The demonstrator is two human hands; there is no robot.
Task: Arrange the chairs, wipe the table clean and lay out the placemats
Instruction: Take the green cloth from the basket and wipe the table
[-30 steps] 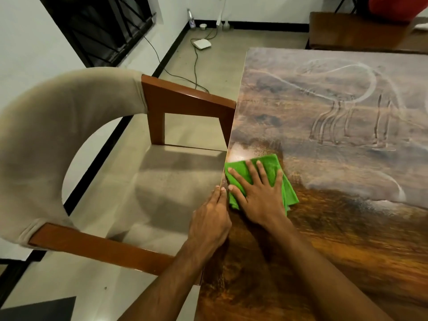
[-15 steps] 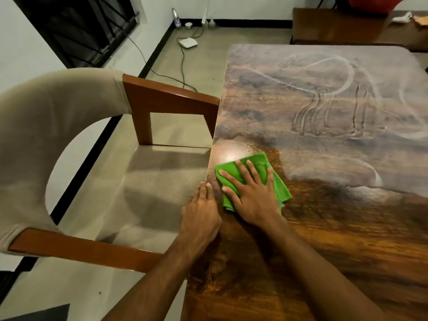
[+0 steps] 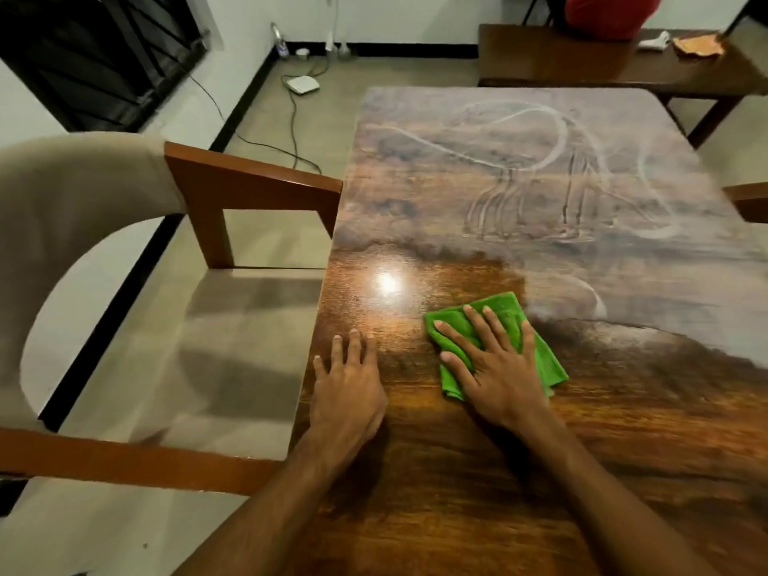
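Observation:
A dark wooden table (image 3: 540, 471) fills the right of the view. Its near part shines clean; its far part is dull with dust and finger-drawn streaks (image 3: 536, 193). A folded green cloth (image 3: 505, 315) lies on the table, and my right hand (image 3: 494, 367) presses flat on it with fingers spread. My left hand (image 3: 347, 388) rests flat on the table near its left edge, holding nothing. A beige upholstered chair (image 3: 232, 338) with brown wooden arms stands against the table's left side.
A second wooden table (image 3: 582, 60) stands behind, with a red object (image 3: 606, 10) and an orange cloth (image 3: 698, 45) on it. A white box (image 3: 303, 84) and cables lie on the floor by the wall. Another chair's arm (image 3: 748, 201) shows at the right edge.
My right hand has slid the green cloth to the right, away from the table's left edge, leaving a shiny strip. My left hand has moved from the edge onto the tabletop.

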